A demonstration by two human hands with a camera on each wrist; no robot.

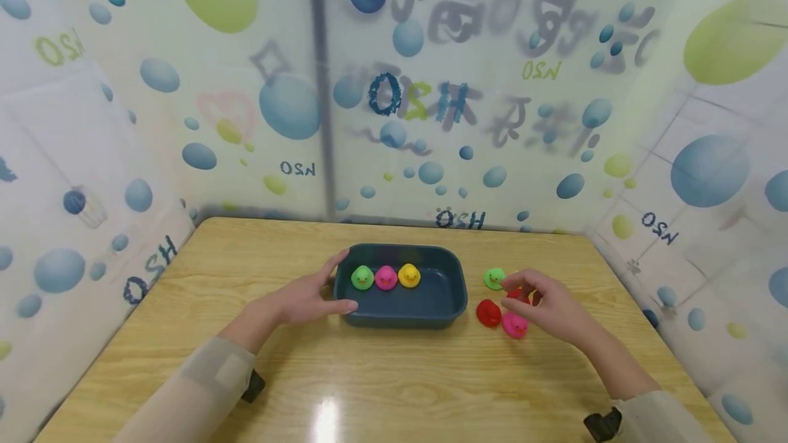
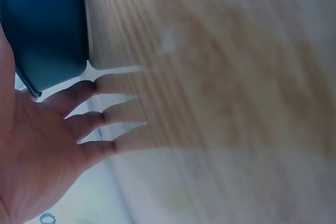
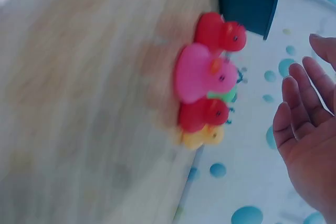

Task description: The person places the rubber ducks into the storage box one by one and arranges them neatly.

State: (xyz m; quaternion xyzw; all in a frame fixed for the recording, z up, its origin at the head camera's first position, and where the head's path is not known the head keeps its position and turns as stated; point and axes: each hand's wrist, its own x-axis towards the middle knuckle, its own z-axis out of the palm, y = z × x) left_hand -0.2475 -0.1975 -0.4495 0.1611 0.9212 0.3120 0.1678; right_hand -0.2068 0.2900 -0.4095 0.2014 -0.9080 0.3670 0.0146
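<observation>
A dark blue plastic bin [image 1: 400, 320] stands on the table with a green duck [image 1: 362, 278], a pink duck [image 1: 386, 278] and a yellow duck [image 1: 409, 276] in a row inside. My left hand [image 1: 308, 298] is at the bin's left end, thumb across the near corner, fingers straight along the side. Right of the bin, my right hand [image 1: 548, 306] hovers with loosely bent fingers, holding nothing. Below and beside it sit another green duck [image 1: 494, 278], a red duck [image 1: 489, 313], a pink duck [image 1: 514, 325], a second red duck [image 3: 205, 114] and a yellow duck [image 3: 202, 138], mostly hidden in the head view.
The wooden table [image 1: 382, 374] reaches a printed translucent curtain [image 1: 431, 190] at its back edge, and similar sheets hang on both sides. Dark wrist straps [image 1: 603, 424] show at the sleeves. Bare tabletop lies in front of the bin.
</observation>
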